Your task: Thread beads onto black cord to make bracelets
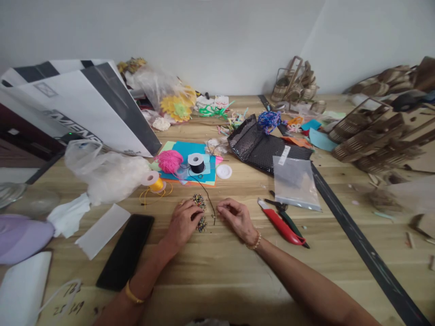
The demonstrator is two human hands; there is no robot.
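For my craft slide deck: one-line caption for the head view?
Left hand holds a beaded piece while right hand pinches black thread on a cluttered wooden table.

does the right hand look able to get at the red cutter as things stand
Probably yes. The right hand rests on the table just left of the red cutter, with only bare wood between them; its fingers look pinched on the black thread, though.

Light wooden table point(217, 280), cluttered. On it: black phone point(125, 257), red-handled cutter point(280, 225), clear zip bag point(295, 182), black mesh pouch point(263, 147), black thread spool point(196, 163) and pink yarn ball point(169, 161) on coloured paper sheets point(185, 149). Also a beaded piece point(200, 212) at centre, white plastic bag point(105, 174) left, wooden cutout parts point(377, 136) right.
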